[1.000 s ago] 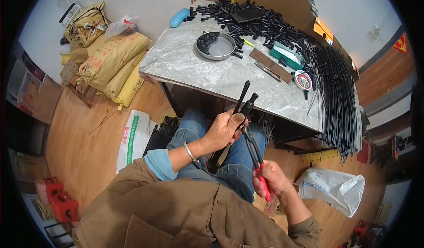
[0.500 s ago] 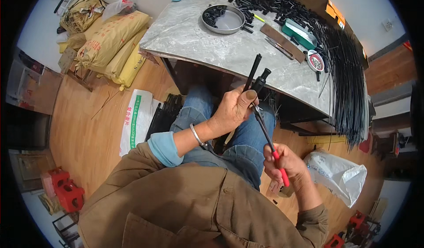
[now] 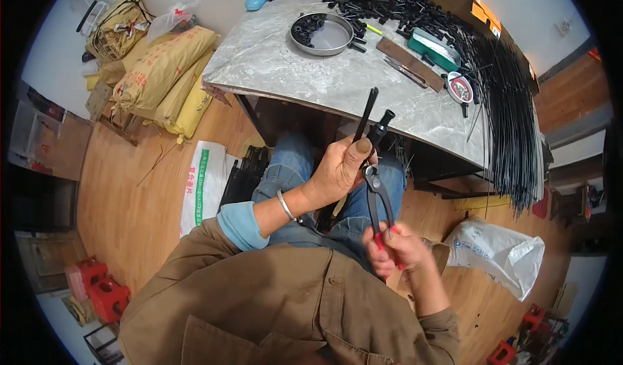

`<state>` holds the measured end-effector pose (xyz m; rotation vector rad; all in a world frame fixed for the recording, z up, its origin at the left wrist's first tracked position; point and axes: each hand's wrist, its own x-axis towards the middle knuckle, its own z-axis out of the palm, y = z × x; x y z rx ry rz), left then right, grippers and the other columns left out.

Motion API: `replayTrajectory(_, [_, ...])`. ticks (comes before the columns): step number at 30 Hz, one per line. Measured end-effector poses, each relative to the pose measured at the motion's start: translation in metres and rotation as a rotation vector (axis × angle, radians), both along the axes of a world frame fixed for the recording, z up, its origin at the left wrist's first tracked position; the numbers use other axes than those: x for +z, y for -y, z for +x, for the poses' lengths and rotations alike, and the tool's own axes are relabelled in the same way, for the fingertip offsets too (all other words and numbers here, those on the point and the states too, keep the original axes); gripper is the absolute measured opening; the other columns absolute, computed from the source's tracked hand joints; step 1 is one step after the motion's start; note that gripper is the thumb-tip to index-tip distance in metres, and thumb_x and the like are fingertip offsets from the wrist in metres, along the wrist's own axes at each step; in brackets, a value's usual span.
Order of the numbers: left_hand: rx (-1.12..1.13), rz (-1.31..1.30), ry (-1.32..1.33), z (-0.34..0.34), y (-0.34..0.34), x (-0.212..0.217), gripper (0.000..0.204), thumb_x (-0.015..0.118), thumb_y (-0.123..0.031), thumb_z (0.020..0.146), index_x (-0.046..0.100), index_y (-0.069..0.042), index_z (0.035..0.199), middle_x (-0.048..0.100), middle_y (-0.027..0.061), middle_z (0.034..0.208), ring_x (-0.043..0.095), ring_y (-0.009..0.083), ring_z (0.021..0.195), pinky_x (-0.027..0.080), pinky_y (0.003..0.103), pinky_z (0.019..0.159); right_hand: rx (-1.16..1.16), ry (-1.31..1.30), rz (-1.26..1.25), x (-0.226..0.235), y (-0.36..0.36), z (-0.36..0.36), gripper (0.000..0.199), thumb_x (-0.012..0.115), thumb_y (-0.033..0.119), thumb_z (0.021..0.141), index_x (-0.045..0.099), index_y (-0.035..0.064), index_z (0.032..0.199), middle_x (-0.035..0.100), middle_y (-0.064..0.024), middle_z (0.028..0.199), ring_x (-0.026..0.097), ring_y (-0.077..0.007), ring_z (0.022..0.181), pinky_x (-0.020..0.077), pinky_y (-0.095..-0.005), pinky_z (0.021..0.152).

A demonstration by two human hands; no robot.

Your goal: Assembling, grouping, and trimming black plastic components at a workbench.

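My left hand is closed around a slim black rod and a thicker black tube-like part with a flared end; both stick up past the thumb, tilted to the right. My right hand grips the red handles of a pair of end-cutting pincers. The handles are spread somewhat apart. Just below my left thumb sit the pincers' jaws, close against the lower side of the held parts; what lies between the jaws is too small to make out.
Ahead stands a grey marble-patterned table with a round metal pan, a heap of black parts, a green box and a bundle of black rods. Stuffed sacks lie left, a white bag right.
The pincers have turned, and their handles are now spread where they were together. My right hand has moved left and slightly down. My left hand still holds the black parts, slightly lower.
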<state>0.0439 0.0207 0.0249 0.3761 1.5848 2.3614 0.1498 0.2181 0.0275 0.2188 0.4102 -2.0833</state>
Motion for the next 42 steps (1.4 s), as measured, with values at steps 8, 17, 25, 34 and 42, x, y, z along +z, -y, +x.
replayTrajectory(8, [0.013,-0.047,-0.008,0.002,0.000,0.001,0.057,0.046,-0.060,0.091,0.054,-0.005,0.082,0.044,-0.0044,0.061,0.038,0.0025,0.047,0.029,0.019,0.042,0.227,-0.496,0.637,0.054,-0.013,-0.026,0.049,0.053,0.032,0.096,0.046,-0.0059,0.126,0.059,-0.0090,0.075,0.060,-0.0165,0.057,0.0507,-0.0284,0.053])
replayTrajectory(17, [0.000,-0.011,0.011,-0.002,0.001,0.002,0.057,0.045,-0.060,0.091,0.053,-0.005,0.082,0.042,-0.0041,0.056,0.039,0.0030,0.046,0.029,0.020,0.041,0.004,-0.391,0.616,0.014,0.027,-0.002,0.034,0.049,0.038,0.097,0.047,0.0046,0.096,0.044,-0.0016,0.065,0.038,-0.0109,0.047,0.0374,-0.0284,0.043])
replayTrajectory(25, [-0.035,0.006,0.035,-0.002,-0.001,0.005,0.055,0.046,-0.059,0.091,0.052,-0.005,0.084,0.039,-0.0051,0.056,0.037,0.0026,0.045,0.028,0.019,0.040,0.207,-0.273,0.749,0.072,-0.004,-0.028,0.028,0.053,0.031,0.096,0.049,0.0042,0.098,0.043,-0.0008,0.063,0.040,-0.0096,0.050,0.0369,-0.0273,0.044])
replayTrajectory(34, [-0.015,-0.018,0.035,-0.007,-0.005,0.002,0.054,0.046,-0.059,0.091,0.052,-0.005,0.085,0.037,-0.0056,0.054,0.035,0.0026,0.045,0.029,0.020,0.040,0.376,-1.399,1.928,0.089,0.002,-0.039,0.023,0.059,0.015,0.088,0.044,-0.0002,0.096,0.060,-0.0275,0.078,0.057,-0.0462,0.079,0.0441,-0.0500,0.063])
replayTrajectory(42, [-0.074,0.001,0.069,-0.018,-0.001,-0.015,0.059,0.050,-0.063,0.086,0.053,-0.004,0.093,0.039,-0.0039,0.056,0.036,0.0044,0.044,0.030,0.020,0.040,-0.045,-1.465,2.170,0.084,-0.006,-0.035,0.029,0.064,0.001,0.078,0.045,0.0065,0.099,0.059,-0.0193,0.105,0.058,-0.0328,0.103,0.0448,-0.0374,0.085])
